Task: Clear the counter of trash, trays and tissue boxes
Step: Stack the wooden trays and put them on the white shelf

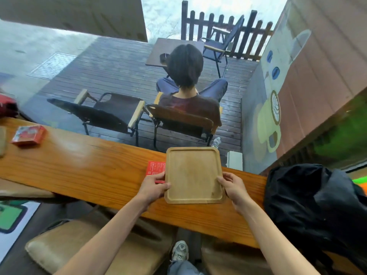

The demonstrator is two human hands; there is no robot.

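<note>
A square wooden tray (193, 174) with a raised rim is held over the long wooden counter (83, 167). My left hand (154, 187) grips its left edge, and my right hand (233, 186) grips its right edge. A flat red box (155, 168) pokes out from under the tray's left side, partly under my left fingers; I cannot tell whether my hand also holds it. Another red tissue box (28, 134) lies on the counter at the far left.
A black backpack (315, 211) rests on the counter's right end. Behind the glass a person sits in a chair (178, 122) on a wooden deck, next to an empty folding chair (103, 114). Cushioned stools (89, 247) stand below the counter.
</note>
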